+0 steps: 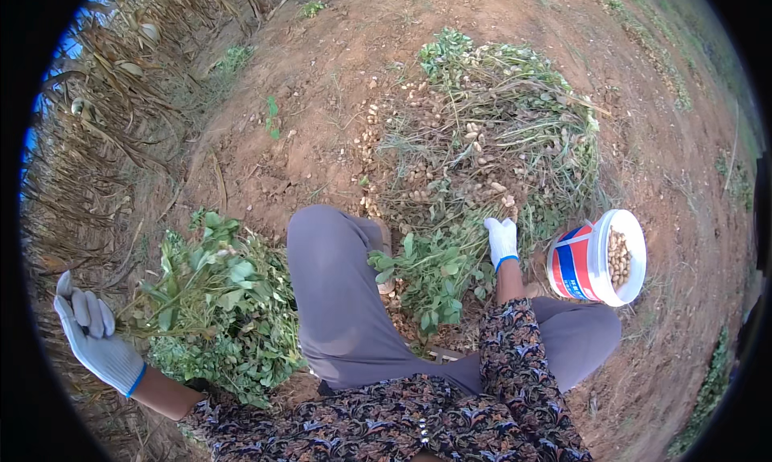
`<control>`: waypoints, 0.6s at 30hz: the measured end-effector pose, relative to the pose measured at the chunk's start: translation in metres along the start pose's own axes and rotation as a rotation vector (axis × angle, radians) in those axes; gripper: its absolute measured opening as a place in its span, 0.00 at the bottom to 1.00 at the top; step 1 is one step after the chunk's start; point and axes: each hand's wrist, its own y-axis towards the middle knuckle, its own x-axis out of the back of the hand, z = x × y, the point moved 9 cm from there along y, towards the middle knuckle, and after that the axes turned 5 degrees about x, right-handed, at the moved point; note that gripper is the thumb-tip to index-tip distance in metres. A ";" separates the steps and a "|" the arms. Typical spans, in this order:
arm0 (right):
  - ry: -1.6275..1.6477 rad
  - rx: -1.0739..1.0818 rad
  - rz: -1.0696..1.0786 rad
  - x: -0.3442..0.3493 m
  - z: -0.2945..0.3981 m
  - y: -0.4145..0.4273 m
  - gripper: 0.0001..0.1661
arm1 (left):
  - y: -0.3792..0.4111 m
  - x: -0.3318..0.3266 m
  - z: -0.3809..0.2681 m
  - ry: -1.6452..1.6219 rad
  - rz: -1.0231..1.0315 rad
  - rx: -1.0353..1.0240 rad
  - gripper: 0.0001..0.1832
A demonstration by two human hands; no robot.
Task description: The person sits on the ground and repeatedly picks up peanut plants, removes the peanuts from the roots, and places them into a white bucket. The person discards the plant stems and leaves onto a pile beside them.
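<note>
My left hand [90, 335], in a white knit glove with a blue cuff, is stretched out at the far left, its fingers partly curled. Stems of a leafy peanut plant [181, 326] reach its edge; whether the fingers grip them is unclear. That plant lies over a heap of green peanut foliage [235, 347] beside my left knee. In front of me, my right hand [502, 239], gloved alike, is closed on a peanut plant [446, 269], its leaves spreading left. Several pods [508, 202] show just beyond the fingers.
A white bucket [633, 275] with a red and blue label, holding peanut pods [618, 257], tilts by my right knee. Ahead lies a pile of uprooted peanut plants [518, 112] with loose pods [369, 136] along its left. Dry corn stalks [114, 112] stand at left.
</note>
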 end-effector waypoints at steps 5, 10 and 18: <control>0.051 0.005 0.129 0.018 0.022 -0.017 0.41 | 0.075 0.132 0.101 1.541 0.278 -0.147 0.24; 0.129 0.104 0.250 0.013 0.094 -0.069 0.21 | -0.016 -0.014 0.173 1.146 0.644 0.265 0.25; 0.251 0.228 0.297 0.007 0.168 -0.120 0.23 | -0.255 -0.314 0.243 0.520 1.631 0.459 0.45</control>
